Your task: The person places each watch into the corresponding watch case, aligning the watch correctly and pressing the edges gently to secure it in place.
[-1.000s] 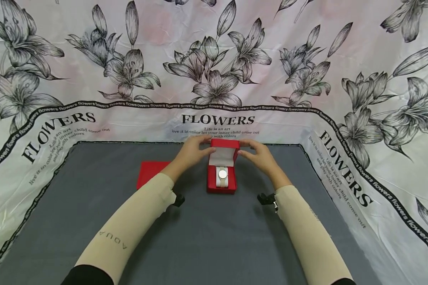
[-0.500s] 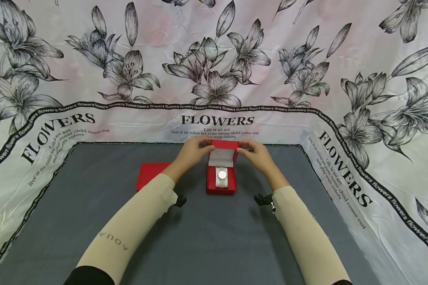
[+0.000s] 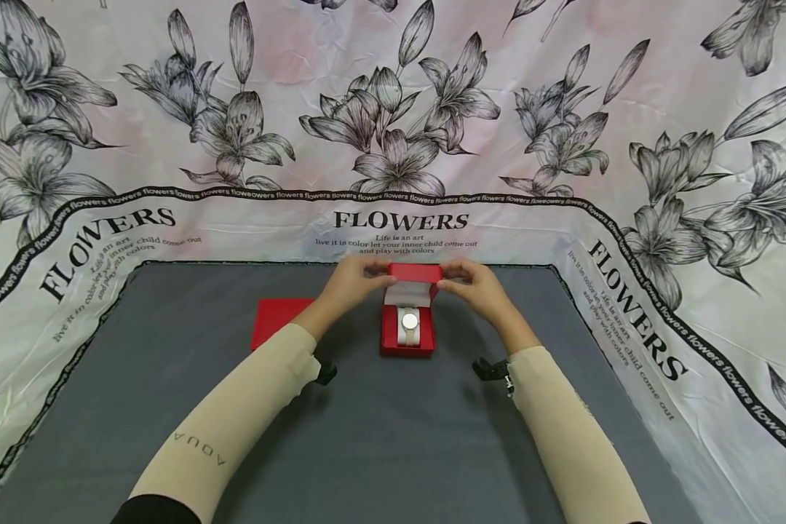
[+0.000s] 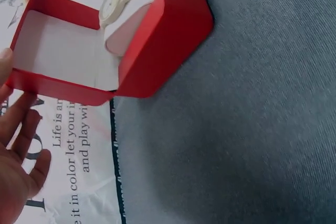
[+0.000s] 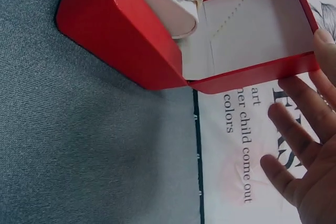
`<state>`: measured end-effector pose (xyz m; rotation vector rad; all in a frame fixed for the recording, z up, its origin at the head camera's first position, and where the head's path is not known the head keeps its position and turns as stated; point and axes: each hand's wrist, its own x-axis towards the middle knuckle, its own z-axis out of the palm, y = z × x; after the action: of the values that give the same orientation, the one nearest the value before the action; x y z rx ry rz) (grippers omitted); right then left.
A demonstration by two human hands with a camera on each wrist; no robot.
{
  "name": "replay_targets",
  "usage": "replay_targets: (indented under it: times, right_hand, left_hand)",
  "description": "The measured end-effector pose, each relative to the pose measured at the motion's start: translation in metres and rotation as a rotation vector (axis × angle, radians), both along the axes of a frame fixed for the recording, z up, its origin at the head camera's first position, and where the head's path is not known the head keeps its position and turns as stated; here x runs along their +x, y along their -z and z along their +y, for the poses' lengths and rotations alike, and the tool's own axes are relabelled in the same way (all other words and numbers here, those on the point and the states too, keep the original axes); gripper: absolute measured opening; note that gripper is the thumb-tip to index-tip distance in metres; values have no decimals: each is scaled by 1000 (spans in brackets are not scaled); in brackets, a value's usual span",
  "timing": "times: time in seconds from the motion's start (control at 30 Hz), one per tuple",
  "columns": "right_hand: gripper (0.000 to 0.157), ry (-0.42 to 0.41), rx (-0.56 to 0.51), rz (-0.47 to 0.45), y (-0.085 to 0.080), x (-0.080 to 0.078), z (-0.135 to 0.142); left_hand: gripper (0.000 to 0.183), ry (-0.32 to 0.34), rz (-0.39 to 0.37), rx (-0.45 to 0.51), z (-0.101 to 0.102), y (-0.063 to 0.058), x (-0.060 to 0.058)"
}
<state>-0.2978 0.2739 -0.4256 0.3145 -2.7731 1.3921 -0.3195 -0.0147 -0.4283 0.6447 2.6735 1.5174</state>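
A red watch box [image 3: 407, 350] stands on the grey cloth with its lid [image 3: 415, 273] raised, showing a white lining. Inside it a pale-strapped watch [image 3: 410, 321] wraps a white cushion [image 5: 176, 18]. My left hand [image 3: 355, 282] pinches the lid's left corner between thumb and fingers. At the opposite corner, my right hand [image 3: 481, 290] grips the lid the same way. In the right wrist view the thumb lies at the lid's edge and the lower fingers spread free of it.
A flat red square [image 3: 280, 320] lies left of the box, partly hidden by the left forearm. Behind the grey cloth [image 3: 393, 437] rises a white flower-printed sheet [image 3: 393, 167] with a black lettered band.
Both hands have tipped the lid forward and down a little, so less of its white lining shows in the head view. The box base and watch have stayed in place.
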Motion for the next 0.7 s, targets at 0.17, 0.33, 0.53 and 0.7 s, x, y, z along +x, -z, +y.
replay_targets:
  times: [0.17, 0.33, 0.53, 0.7]
  right_hand:
    - [39, 5, 35, 3, -5, 5, 2]
    - [42, -17, 122, 40, -6, 11, 2]
    - [44, -26, 157, 77, -6, 19, 1]
    - [47, -60, 206, 143, -3, 23, 0]
  left_hand:
    - [43, 12, 4, -26, -1, 1, 2]
    - [42, 18, 34, -76, -4, 1, 5]
    - [46, 50, 222, -246, -4, 0, 9]
    - [45, 78, 288, -316, -6, 2, 11]
